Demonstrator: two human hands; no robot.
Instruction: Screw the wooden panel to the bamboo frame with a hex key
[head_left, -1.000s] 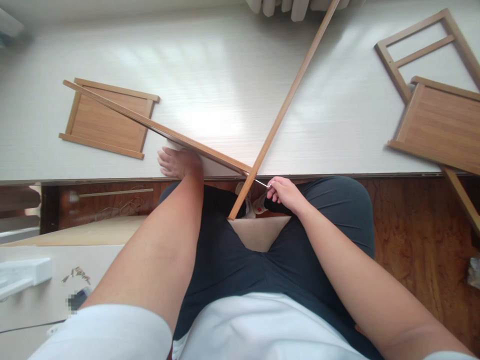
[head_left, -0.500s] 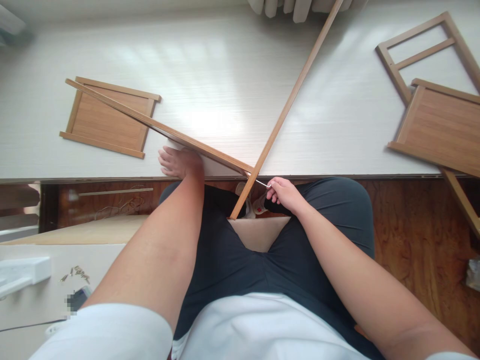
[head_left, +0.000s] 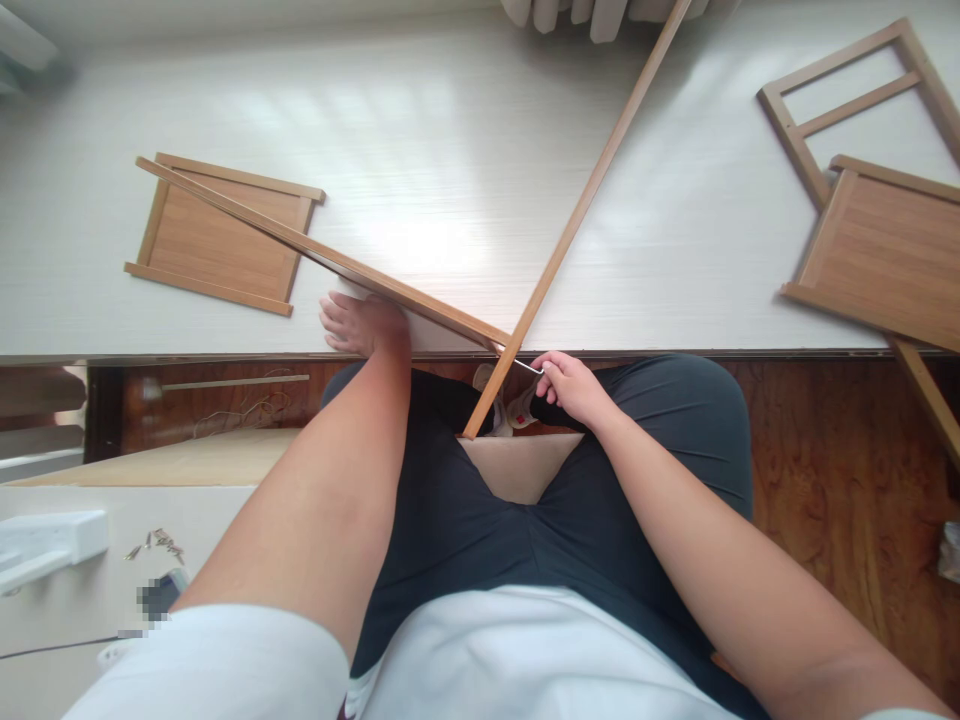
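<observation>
White tabletop (head_left: 450, 130), zero drama at the long bar (head_left: 590, 190)

Basically no change this past second, so no visible progress: bent metal key (head_left: 523, 363) at the bar's crossing with the slanted rail (head_left: 405, 292). Right of the bar: angled-in right hand (head_left: 566, 383), narrow pinch on the key. Left of it: loosely spread left hand (head_left: 358, 322) by the rail.
</observation>
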